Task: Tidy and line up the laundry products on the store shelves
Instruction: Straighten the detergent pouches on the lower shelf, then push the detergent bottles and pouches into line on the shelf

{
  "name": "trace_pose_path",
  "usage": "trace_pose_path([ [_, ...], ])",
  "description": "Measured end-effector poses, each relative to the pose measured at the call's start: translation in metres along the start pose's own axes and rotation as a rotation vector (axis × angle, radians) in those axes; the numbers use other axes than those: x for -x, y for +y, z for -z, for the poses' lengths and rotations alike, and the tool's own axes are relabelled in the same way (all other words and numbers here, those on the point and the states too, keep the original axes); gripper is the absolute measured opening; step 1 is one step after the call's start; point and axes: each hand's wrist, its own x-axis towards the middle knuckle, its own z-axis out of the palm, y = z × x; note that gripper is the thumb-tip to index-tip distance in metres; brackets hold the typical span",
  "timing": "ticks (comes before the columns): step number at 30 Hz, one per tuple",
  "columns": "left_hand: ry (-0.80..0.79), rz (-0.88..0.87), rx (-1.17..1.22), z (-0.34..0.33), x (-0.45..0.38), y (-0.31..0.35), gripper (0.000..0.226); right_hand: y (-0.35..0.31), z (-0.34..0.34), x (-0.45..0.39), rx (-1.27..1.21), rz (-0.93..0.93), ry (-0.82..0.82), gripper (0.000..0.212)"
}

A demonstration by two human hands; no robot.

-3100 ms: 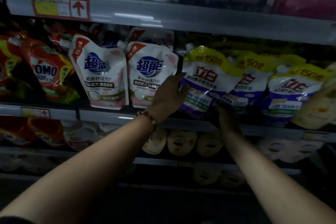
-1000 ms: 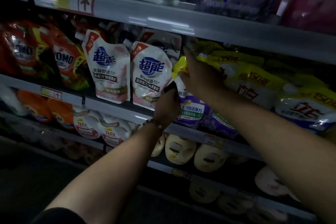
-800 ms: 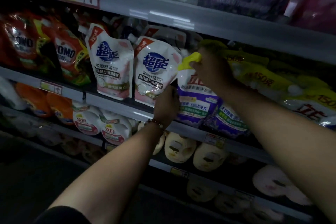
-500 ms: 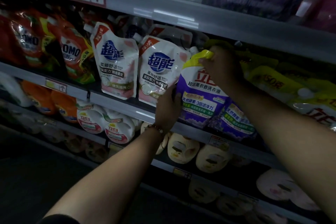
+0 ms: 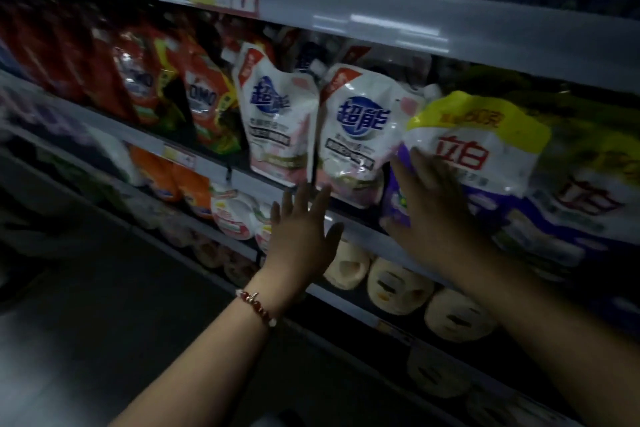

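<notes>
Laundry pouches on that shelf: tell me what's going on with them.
A person is straightening detergent refill pouches on a store shelf. The right hand lies flat, fingers straight, against the purple and yellow pouch, which stands beside two white and pink pouches. The left hand, with a red bead bracelet on its wrist, is open in front of the shelf edge, holding nothing.

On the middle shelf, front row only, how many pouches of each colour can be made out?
Red-orange pouches: 2
White-pink pouches: 2
Yellow-purple pouches: 2
Total: 6
Blur and darkness hide any others at either end of the row.
</notes>
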Motion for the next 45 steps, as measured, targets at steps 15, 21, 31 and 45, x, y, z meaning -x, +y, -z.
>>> trace_pose_path([
  [15, 0.209, 0.218, -0.157, 0.116, 0.013, -0.200, 0.071, -0.192, -0.088, -0.084, -0.162, 0.237, -0.219, 0.074],
  [21, 0.166, 0.124, -0.123, 0.152, -0.011, -0.292, 0.070, -0.272, -0.116, -0.145, -0.322, 0.080, -0.226, 0.073],
  [31, 0.033, -0.099, -0.099, 0.173, -0.064, -0.347, 0.067, -0.310, -0.149, -0.188, -0.525, -0.217, -0.183, 0.081],
  [45, 0.035, -0.386, 0.051, 0.147, -0.177, -0.322, 0.066, -0.264, -0.187, -0.290, -1.105, -0.532, 0.235, 0.055],
])
